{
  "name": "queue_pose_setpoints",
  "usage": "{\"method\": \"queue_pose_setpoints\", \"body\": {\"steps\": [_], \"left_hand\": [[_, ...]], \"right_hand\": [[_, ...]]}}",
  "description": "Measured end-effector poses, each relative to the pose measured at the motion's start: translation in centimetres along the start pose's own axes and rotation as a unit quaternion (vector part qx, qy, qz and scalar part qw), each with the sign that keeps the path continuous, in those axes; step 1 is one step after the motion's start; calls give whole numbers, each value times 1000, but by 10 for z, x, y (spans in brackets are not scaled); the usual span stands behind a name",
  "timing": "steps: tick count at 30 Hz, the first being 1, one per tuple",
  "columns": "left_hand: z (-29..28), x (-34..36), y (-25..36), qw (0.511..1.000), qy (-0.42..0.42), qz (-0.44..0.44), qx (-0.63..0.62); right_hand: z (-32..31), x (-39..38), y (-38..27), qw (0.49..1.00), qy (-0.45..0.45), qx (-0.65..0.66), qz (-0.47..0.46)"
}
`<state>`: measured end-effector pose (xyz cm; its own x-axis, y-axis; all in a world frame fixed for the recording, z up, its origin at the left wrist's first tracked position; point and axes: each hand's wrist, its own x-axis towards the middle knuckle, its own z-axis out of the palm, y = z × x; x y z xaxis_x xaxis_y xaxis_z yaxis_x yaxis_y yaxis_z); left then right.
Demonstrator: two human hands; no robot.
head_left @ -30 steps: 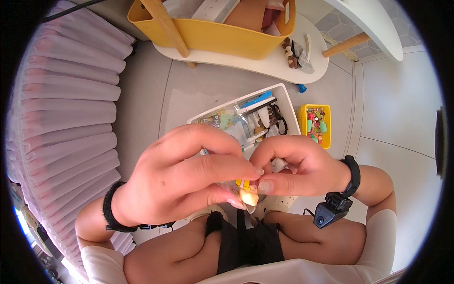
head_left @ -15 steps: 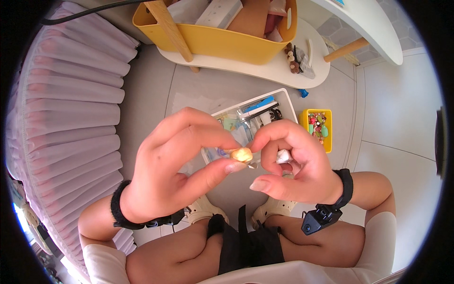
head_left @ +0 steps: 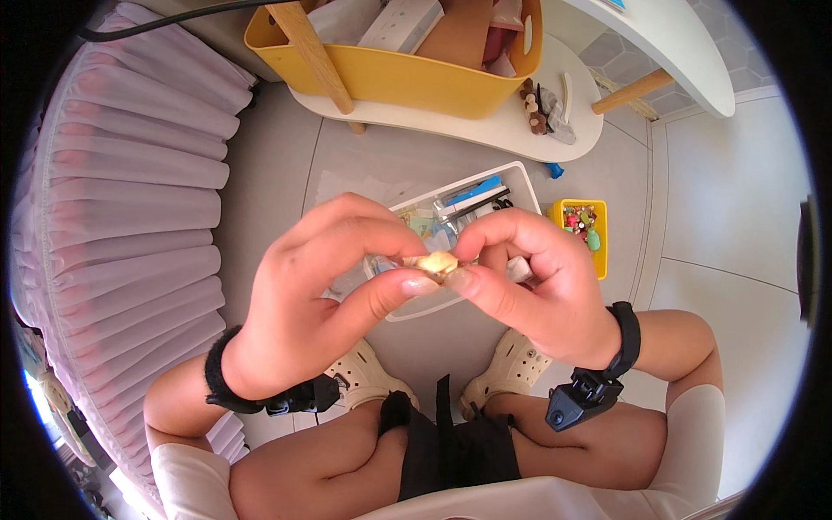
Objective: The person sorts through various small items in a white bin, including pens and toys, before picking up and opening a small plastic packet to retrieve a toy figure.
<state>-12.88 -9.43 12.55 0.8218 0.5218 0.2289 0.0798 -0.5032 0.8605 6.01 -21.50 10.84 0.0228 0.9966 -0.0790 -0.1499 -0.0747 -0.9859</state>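
Observation:
My left hand (head_left: 312, 295) pinches a small pale yellow, rounded piece (head_left: 438, 263) between thumb and fingertips. The thumb and forefinger of my right hand (head_left: 546, 290) close on the same piece from the other side. A small whitish item (head_left: 518, 269) sits in the curled fingers of my right hand. Just beyond both hands is a white-rimmed bin (head_left: 520, 165) of boxes, packets and other small items, partly hidden by my fingers.
A yellow basket (head_left: 604, 232) holds small colourful pieces, near a blue object (head_left: 555, 171). Beyond are a low white shelf (head_left: 581, 104) with wooden legs and a large yellow bin (head_left: 407, 82). A pleated pale curtain (head_left: 130, 217) hangs at left. My legs and clogs (head_left: 510, 364) are below.
Both hands have moved up and away from me with the yellow piece. My right thumb and forefinger, apart half a second ago, now meet on it again.

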Motion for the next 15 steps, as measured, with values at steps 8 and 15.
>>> {"method": "queue_pose_setpoints", "body": {"steps": [8, 15], "left_hand": [[-2, -4, -3, 995, -31, -58, -75], [-5, -6, -2, 986, -50, -107, -118]], "right_hand": [[0, 1, -5, 1000, 12, 3, 23], [-3, 2, -4, 998, -21, 31, 56]]}}
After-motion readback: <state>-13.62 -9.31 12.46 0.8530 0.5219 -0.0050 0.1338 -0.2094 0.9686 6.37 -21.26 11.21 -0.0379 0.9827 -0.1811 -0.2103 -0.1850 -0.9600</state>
